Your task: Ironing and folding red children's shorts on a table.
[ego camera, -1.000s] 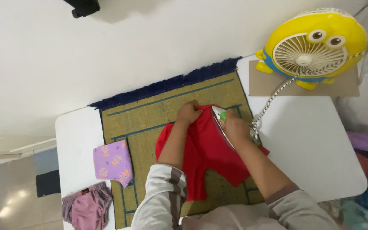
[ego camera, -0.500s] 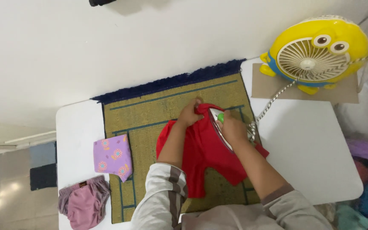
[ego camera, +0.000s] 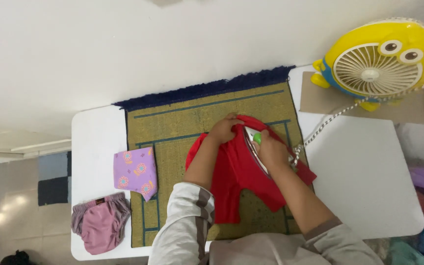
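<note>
left hand [ego camera: 223, 131]: pinching the red shirt [ego camera: 239, 174] edge
right hand [ego camera: 272, 151]: closed round the iron [ego camera: 254, 140] handle
shirt: soft, light; likely best held by its hem

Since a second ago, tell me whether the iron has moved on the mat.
Cannot tell: the iron sits by the same blue stripe crossing of the mat; the small shift matches the camera's own drift.

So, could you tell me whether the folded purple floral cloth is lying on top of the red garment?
No, the purple floral cloth lies apart from the red garment, at the left edge of the woven mat.
</note>
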